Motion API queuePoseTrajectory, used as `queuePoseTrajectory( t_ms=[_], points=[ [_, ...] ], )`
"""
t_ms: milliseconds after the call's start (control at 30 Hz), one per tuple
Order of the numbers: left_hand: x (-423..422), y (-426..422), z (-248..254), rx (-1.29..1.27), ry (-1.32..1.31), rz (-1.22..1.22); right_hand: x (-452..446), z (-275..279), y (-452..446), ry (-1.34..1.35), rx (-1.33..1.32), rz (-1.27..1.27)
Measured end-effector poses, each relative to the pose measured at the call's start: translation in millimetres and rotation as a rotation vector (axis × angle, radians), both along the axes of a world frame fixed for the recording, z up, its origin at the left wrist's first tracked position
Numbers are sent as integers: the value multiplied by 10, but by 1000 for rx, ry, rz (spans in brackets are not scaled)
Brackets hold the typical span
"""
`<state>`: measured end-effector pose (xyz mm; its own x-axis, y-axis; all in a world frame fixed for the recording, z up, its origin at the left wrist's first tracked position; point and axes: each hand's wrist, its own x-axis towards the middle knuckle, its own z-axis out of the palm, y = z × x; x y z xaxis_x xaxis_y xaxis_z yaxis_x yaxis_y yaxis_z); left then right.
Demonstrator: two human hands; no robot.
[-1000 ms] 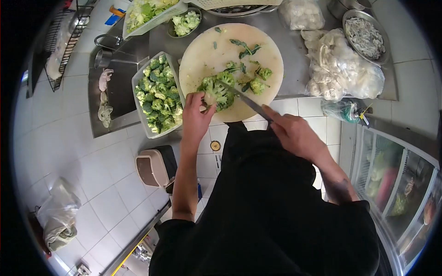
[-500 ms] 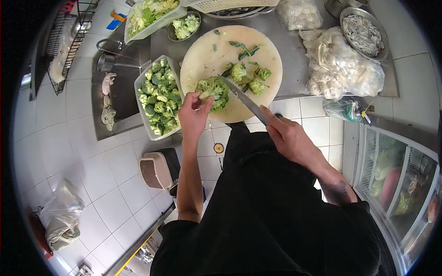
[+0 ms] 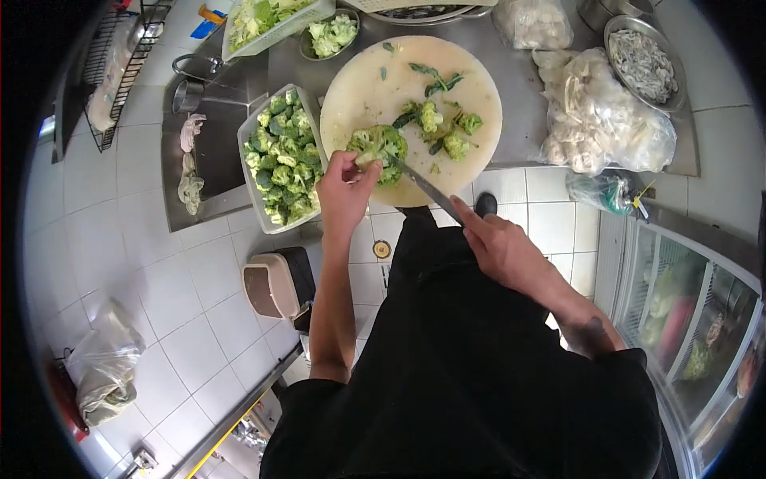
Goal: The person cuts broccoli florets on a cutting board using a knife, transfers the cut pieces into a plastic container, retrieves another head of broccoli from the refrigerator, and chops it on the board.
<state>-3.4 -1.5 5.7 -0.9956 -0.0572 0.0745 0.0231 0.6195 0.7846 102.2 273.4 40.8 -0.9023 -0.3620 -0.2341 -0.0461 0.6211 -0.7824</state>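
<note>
My left hand [image 3: 348, 188] grips a broccoli head [image 3: 381, 149] by its stem at the near left part of the round white cutting board [image 3: 471, 88]. In my right hand [image 3: 501, 247] is a knife [image 3: 431, 191], its blade pointing up and left with the tip against the right side of the head. Cut florets [image 3: 456, 145] and a floret with leaves [image 3: 429, 118] lie on the board to the right. Dark green leaves [image 3: 436, 81] rest farther back. Left of the board stands a white basket full of broccoli pieces [image 3: 283, 160].
A sink [image 3: 227, 172] is at the left. Behind the board are a bowl of chopped greens [image 3: 332, 35] and a basket of leaves [image 3: 263, 22]. Bagged food [image 3: 598, 112] and a metal bowl of pale strips [image 3: 643, 62] stand at the right, above a glass-door fridge [image 3: 678, 311].
A floret now lies separate on the board, right of the head. The knife tip has moved from the head's top to its right side. The view has shifted slightly.
</note>
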Motion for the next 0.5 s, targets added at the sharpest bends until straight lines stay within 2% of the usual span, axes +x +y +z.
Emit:
queuePoseTrajectory(
  t_ms=[300,400,500],
  points=[
    [-12,26,113,-41,-50,-53,-24,139,-14,-29,34,50],
    [-25,31,123,-46,-29,-48,-48,114,-49,-51,-8,-14],
    [-69,-15,132,-106,-42,-48,-97,205,-3,-24,31,57]
  ],
)
